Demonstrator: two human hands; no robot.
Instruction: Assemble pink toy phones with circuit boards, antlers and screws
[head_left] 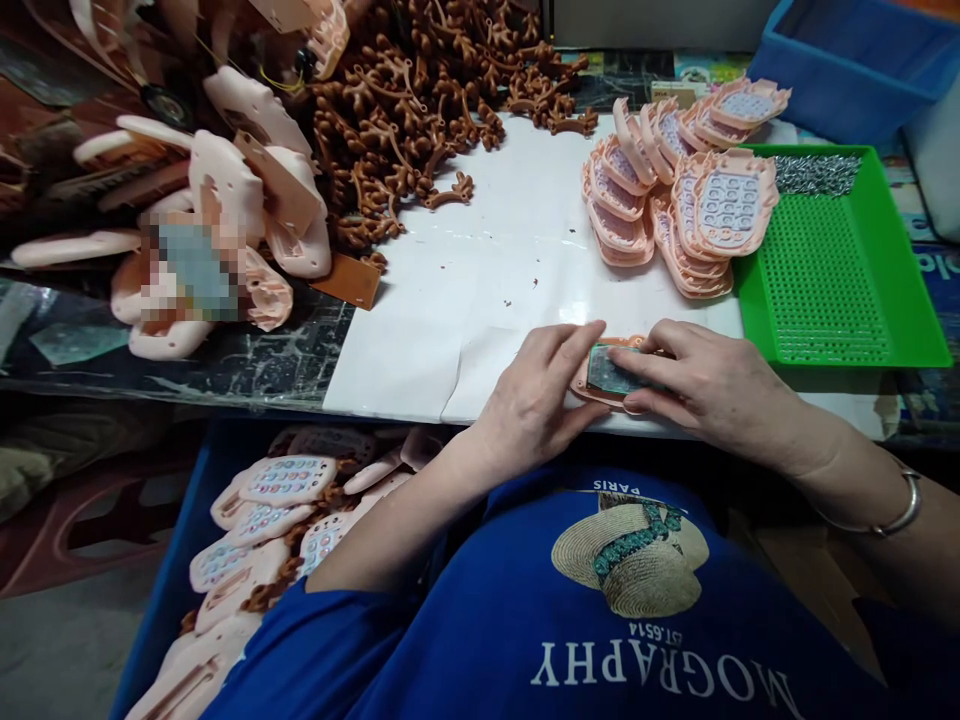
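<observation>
At the table's near edge lies a pink-orange plastic toy phone shell (pixel 581 386) with a dark, shiny rectangular panel (pixel 602 372) in it. My left hand (pixel 529 400) grips its left end, thumb on the near side and fingers on the far side. From the right, my right hand (pixel 709 390) holds the other end, with fingertips resting on the panel. My hands cover much of the shell's right part. Beyond them stand stacked pink shell halves (pixel 735 205) with pale keypads in them.
A green tray (pixel 862 355) with small metal screws sits at the right, a blue bin (pixel 825 90) behind it. Brown antler-like parts (pixel 405 110) and pink shells (pixel 225 180) pile up at back left. Below the table, a blue crate (pixel 161 600) holds keypad phones.
</observation>
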